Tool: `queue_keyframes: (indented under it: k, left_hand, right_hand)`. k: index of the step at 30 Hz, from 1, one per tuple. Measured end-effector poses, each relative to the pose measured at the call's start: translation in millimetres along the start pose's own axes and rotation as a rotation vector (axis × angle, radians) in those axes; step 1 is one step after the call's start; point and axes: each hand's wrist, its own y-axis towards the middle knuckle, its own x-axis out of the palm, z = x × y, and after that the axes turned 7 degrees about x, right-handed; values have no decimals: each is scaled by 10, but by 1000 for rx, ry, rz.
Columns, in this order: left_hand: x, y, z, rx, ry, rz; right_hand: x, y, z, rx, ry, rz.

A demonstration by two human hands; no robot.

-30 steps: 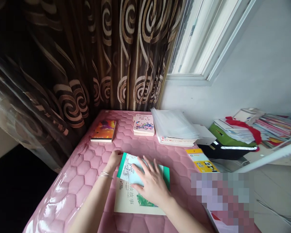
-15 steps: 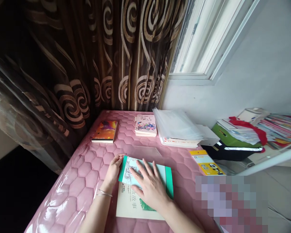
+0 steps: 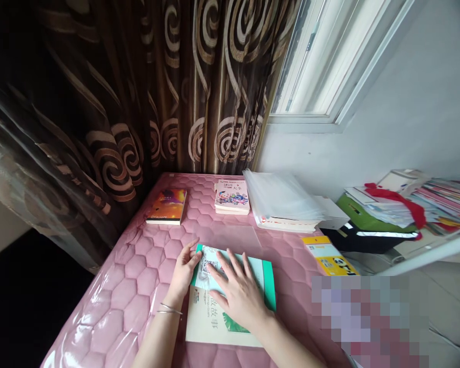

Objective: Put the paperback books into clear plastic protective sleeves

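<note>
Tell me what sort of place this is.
Probably a room in a home, perhaps a bedroom: a swirl-patterned curtain hangs beside a window, and books lie on a pink quilted surface that looks like a mattress.

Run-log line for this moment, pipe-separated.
left hand: at corner of green-edged panel | right hand: spread over panel | book: partly beneath, on pink surface

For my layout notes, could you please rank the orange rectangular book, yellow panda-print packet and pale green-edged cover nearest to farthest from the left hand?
1. Pale green-edged cover, touching it.
2. Orange book, beyond, leftward.
3. Yellow packet, far right.
</note>
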Motion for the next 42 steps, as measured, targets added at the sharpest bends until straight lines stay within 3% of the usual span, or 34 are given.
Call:
queue_keyframes:
  k: [5,7,9,12,14,17,21,28,42]
  left_hand:
    - [42,16,-30,47,-46,-32]
    - [48,13,-37,54,-56,-20]
    - [45,6,-45,45,-52,-7]
    - [35,-2,-59,39,-37,16]
    - [31,-6,-65,52,-34,25]
    - [33,-13,-67,67,-16,23]
    - [39,-24,-63,76,22,31]
    - [53,-40,-44,110,90,69]
    - [67,-63,-22,165,145,87]
  right_hand:
    - [-70,5,21,-13,45,-2]
    - [-118,-24,72,40,78,53]
    - [-145,-72,185,218,131,169]
    - [-119,-130,471,605,315,320]
    - [-73,-134,679,816,564,275]
    - [-10,-86,882,987,1052,57]
    - [43,-5,898,1035,1367,15]
    - [101,3,818,1136,1440,32]
    - [171,19,868,1099,1563,26]
